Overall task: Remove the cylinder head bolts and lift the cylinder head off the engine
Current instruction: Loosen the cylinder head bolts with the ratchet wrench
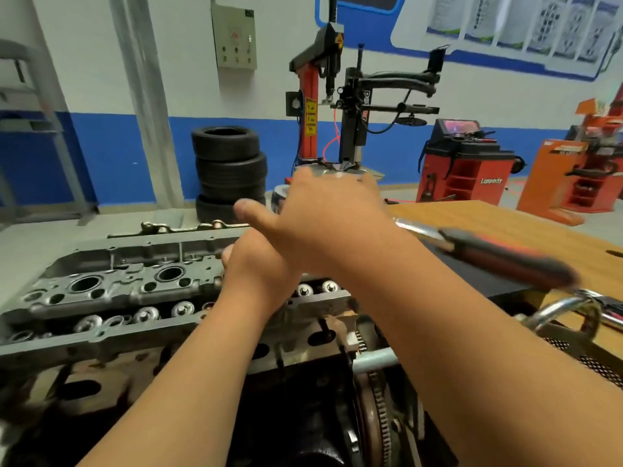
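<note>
Cylinder head (118, 288), ribbed grey cast metal with round bores, sits atop the dark engine (101, 385). Left hand (259, 267) and right hand (327, 214) cross over it, fingers hidden, so their grip cannot be told.

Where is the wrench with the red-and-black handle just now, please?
In the head view the wrench is on the right, over the dark mat on the wooden table, its shaft emerging from behind the right forearm.
</note>
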